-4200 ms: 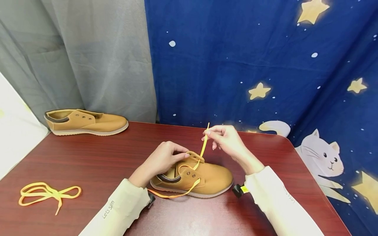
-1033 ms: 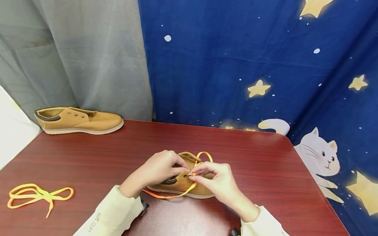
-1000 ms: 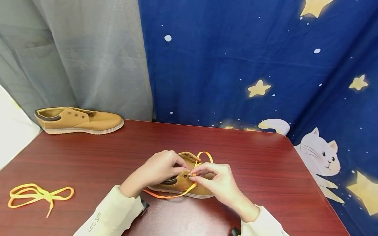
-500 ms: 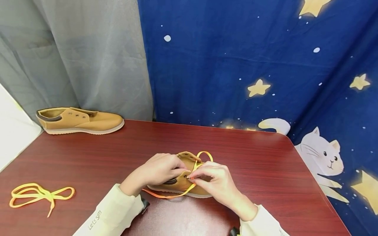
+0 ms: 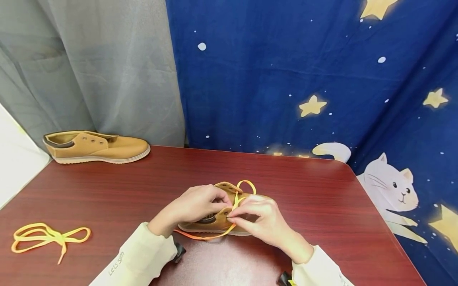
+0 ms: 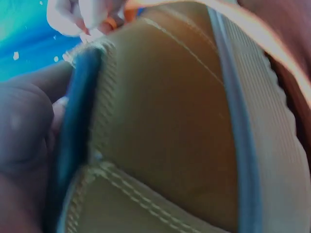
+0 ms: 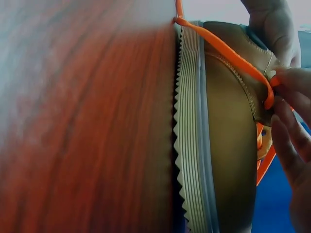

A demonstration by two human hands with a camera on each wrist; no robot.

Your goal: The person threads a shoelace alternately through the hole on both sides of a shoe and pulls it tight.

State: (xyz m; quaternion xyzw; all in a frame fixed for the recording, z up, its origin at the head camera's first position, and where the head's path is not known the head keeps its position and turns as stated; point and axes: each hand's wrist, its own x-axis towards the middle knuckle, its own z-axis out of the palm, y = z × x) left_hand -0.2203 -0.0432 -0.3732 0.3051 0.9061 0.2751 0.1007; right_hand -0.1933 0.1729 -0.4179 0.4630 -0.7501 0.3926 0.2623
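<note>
A tan shoe (image 5: pixel 211 227) lies toe-right on the table, partly covered by both hands. A yellow-orange shoelace (image 5: pixel 247 182) runs through its front eyelets; one strand loops up beyond the far flap, and another trails along the near side. My left hand (image 5: pixel 198 204) reaches into the shoe's opening, gripping the near eyelet flap with thumb and fingers. Over that flap my right hand (image 5: pixel 266 222) pinches the lace beside an eyelet. In the right wrist view the orange lace (image 7: pixel 226 46) passes through the flap, close to both hands' fingertips. Shoe leather (image 6: pixel 170 111) fills the left wrist view.
A second tan shoe (image 5: pixel 103 149), with no lace in it, stands at the table's back left. A bundled yellow lace (image 5: pixel 53 237) lies at the front left. Grey and blue curtains (image 5: pixel 250 79) hang behind the reddish-brown table (image 5: pixel 304 186).
My right hand came down from above the shoe's far side to the near flap, and my left hand shifted from the far flap into the opening. Over the last second, both hands shift only slightly.
</note>
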